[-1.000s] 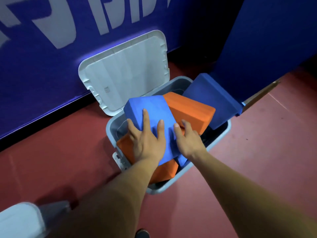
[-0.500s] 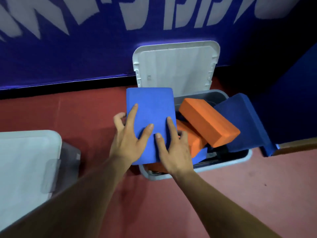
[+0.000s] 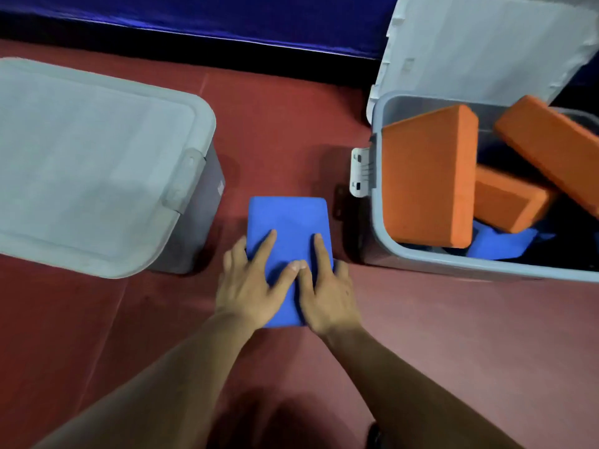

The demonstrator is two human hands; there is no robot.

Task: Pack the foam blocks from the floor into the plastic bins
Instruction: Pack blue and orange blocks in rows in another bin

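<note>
Blue foam block (image 3: 288, 222) held over the floor between two bins

Bare forearms enter from the bottom edge, their upper parts cut off. The left hand (image 3: 246, 290) and right hand (image 3: 327, 296) hold the block together. Thumbs and forefingers lie flat on its top face with the thumb tips touching, while the other fingers (image 3: 234, 256) wrap down over its long side edges. The block is a plain bright blue slab with rounded corners and a faint dent in the top. Its near end is hidden under the hands. It sits low over the red floor (image 3: 453, 335), but whether it touches the floor cannot be told.

To the left stands a closed bin (image 3: 81, 163) with a pale grey clip-on lid. A small pale patch on its side wall is too blurred to read. To the right, the open bin (image 3: 453, 264) holds three orange foam blocks (image 3: 428, 183) tilted against each other, over darker blue blocks (image 3: 499, 244) that are mostly buried. The right edge cuts this bin off. Its white lid (image 3: 486, 43) leans upright behind it against a blue wall (image 3: 227, 14).
</note>
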